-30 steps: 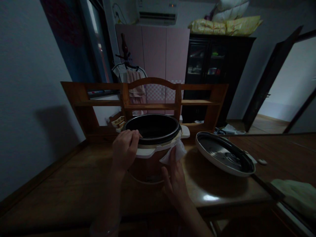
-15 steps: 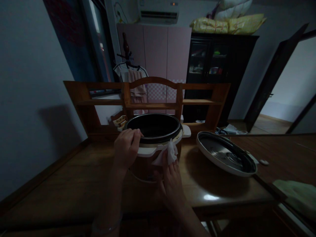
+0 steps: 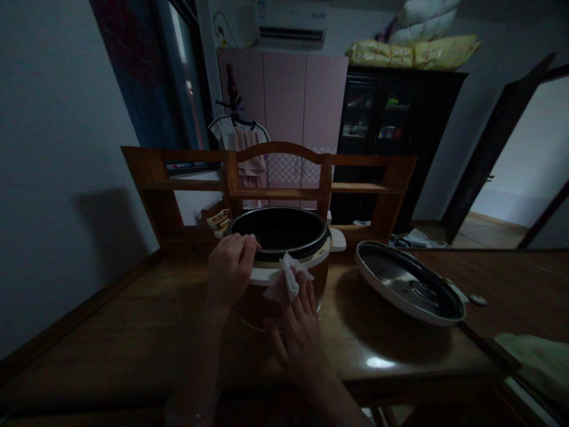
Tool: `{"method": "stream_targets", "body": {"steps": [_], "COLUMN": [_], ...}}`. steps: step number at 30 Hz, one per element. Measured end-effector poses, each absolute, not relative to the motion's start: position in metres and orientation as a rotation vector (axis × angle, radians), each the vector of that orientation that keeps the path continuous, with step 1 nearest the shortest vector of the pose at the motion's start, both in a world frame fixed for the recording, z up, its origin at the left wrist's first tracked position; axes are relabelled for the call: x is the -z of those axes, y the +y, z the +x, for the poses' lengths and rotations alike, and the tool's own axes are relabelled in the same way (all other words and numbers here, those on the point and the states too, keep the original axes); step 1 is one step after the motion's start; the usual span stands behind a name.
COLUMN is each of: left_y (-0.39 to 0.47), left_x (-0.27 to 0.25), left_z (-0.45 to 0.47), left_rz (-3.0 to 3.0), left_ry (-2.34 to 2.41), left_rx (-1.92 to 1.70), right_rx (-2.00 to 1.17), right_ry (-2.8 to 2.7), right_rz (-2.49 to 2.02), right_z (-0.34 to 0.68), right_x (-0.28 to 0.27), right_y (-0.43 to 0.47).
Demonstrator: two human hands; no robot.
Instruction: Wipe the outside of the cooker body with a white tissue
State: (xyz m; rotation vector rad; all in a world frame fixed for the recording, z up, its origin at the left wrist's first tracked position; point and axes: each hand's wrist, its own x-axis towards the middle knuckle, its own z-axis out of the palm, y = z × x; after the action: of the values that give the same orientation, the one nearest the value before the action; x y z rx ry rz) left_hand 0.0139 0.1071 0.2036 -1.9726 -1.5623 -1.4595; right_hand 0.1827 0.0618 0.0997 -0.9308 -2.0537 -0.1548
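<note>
A rice cooker (image 3: pixel 311 264) with a pale rim and a brown body stands on the wooden desk. Its dark inner pot (image 3: pixel 284 228) sits inside, uncovered. My left hand (image 3: pixel 231 267) is closed over the cooker's front-left rim, the thumb along the edge. With my right hand (image 3: pixel 300 332) I hold a crumpled white tissue (image 3: pixel 291 279) against the front of the cooker, just below the rim; the fingers press it flat. To the right, the round lid (image 3: pixel 409 284) lies tilted, its metal inner side facing up.
A wooden shelf rack (image 3: pixel 278 193) rises along the desk's (image 3: pixel 146 338) back edge, behind the cooker. A wall (image 3: pixel 57 207) borders the desk on the left. A small pale round object (image 3: pixel 478 300) lies beyond the lid, and a pale green cloth (image 3: pixel 533 359) is at the lower right.
My right hand has moved left along the cooker's front with the tissue. My left hand stays on the rim. The view has shifted slightly.
</note>
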Motion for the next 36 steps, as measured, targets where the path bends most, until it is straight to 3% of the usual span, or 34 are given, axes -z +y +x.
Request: {"method": "stream_targets", "body": {"steps": [11,29,36], "left_y": [0.105,0.105,0.104], "left_x": [-0.205,-0.204,-0.205], "left_z": [0.016,0.015,0.015], "left_rz": [-1.962,-1.975,-1.992], "left_ry": [-1.570,-1.568,-1.572], "left_rx": [1.463,1.451,1.444], "right_rx": [0.130,-0.483,-0.269], "right_ry": [-2.004,-2.015,-2.043], "right_rz": [-0.966,-0.761,-0.799], "right_z": [0.181,0.193,0.177], "right_x": [-0.109,-0.123,-0.132], "right_y": [0.059,0.023,0.029]}}
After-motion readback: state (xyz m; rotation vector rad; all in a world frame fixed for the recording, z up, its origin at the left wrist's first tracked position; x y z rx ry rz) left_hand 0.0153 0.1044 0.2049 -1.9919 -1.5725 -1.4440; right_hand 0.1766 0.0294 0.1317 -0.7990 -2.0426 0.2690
